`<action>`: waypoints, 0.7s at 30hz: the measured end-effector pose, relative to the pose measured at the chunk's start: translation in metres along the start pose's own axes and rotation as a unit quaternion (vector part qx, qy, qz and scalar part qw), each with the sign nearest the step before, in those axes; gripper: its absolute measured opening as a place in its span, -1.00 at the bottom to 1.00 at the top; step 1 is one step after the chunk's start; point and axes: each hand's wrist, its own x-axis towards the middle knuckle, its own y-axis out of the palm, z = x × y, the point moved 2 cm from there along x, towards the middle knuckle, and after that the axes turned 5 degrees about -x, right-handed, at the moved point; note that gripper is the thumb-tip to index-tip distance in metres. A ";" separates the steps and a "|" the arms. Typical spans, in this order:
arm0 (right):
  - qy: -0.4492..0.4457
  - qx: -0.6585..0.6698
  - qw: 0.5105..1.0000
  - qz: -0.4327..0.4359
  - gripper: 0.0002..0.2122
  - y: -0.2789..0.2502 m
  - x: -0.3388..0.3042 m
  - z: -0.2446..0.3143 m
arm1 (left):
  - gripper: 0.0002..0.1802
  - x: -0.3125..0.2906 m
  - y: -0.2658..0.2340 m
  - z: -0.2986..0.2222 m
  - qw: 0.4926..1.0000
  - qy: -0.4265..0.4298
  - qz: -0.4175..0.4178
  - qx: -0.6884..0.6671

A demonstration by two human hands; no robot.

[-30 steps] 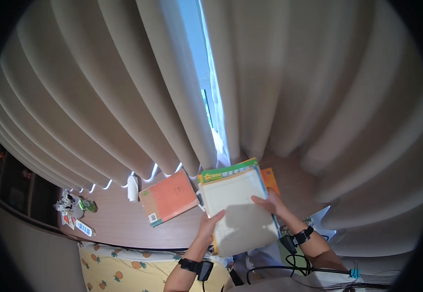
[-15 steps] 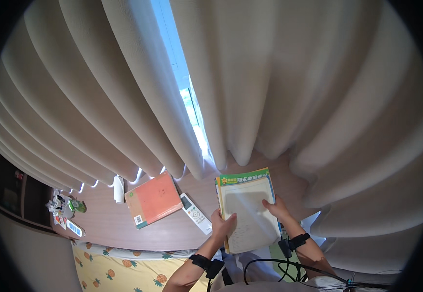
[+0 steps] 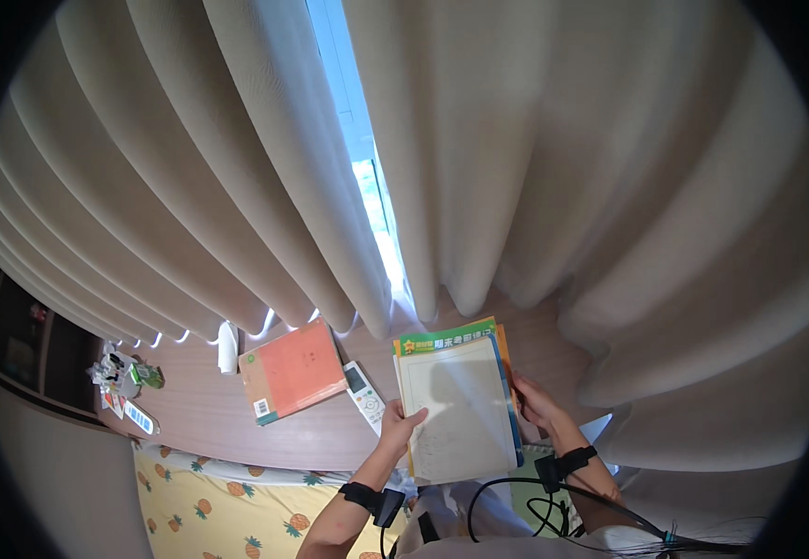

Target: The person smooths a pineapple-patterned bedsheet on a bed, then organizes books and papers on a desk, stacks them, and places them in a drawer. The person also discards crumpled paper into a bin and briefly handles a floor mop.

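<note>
The left hand (image 3: 399,432) grasps the left edge of a stack of papers and booklets (image 3: 465,424), its thumb pressed on the top sheet (image 3: 453,377). The right hand (image 3: 539,405) is at the opposite edge, fingertips against or just beside it; whether it grips cannot be told. The stack is located between the two hands, tilted slightly. Beyond the sheet's far edge, a green-topped booklet (image 3: 446,337) shows; blue and orange edges are visible nearest the right hand.

Just beyond the left hand, to its left, a white remote control (image 3: 364,396) lies on the wooden desk (image 3: 204,424). Further left of that hand is an orange book (image 3: 297,368) — its lower corner near the remote — and past it a white object (image 3: 227,347), kind not determined. A second remote (image 3: 141,417) lies well to the left. Left of the left forearm is a yellow pineapple-print cloth (image 3: 223,508). Each wrist bears a black strap (image 3: 360,496). Beyond both hands — pleated beige curtains (image 3: 479,140).
</note>
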 end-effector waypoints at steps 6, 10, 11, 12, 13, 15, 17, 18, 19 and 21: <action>0.005 -0.034 0.997 -0.065 -0.70 0.015 -0.006 0.004 | -0.65 -0.003 -0.005 -0.003 0.999 -0.012 0.004 -0.047; -0.038 0.007 0.990 -0.133 -0.81 0.005 0.006 -0.015 | -0.65 -0.005 0.007 -0.013 0.997 -0.036 0.049 -0.047; -0.037 0.006 0.991 -0.131 -0.81 0.004 0.006 -0.019 | -0.65 -0.002 0.006 -0.008 0.997 -0.035 0.048 -0.048; -0.067 -0.081 0.975 -0.197 -0.85 -0.003 0.003 -0.020 | -0.65 0.003 0.006 0.000 0.998 -0.036 0.032 -0.042; -0.096 -0.167 0.946 -0.259 -0.86 -0.008 0.001 -0.019 | -0.65 0.006 0.003 0.006 0.999 -0.037 0.014 -0.035; -0.155 -0.222 0.919 -0.287 -0.86 -0.014 -0.021 0.011 | -0.64 -0.002 0.011 -0.005 0.998 -0.054 0.018 -0.033; -0.244 -0.291 0.866 -0.326 -0.86 -0.024 -0.053 0.060 | -0.63 -0.001 0.019 -0.008 0.997 -0.069 0.027 -0.034; -0.269 -0.305 0.849 -0.336 -0.87 -0.027 -0.066 0.081 | -0.61 0.007 0.016 -0.001 0.999 -0.046 0.005 0.024; -0.296 -0.316 0.835 -0.341 -0.86 -0.022 -0.079 0.101 | -0.59 0.011 0.011 0.005 0.996 -0.026 -0.020 0.083; -0.369 -0.327 0.801 -0.339 -0.85 -0.006 -0.113 0.140 | -0.60 0.017 0.015 0.007 0.996 -0.011 -0.020 0.090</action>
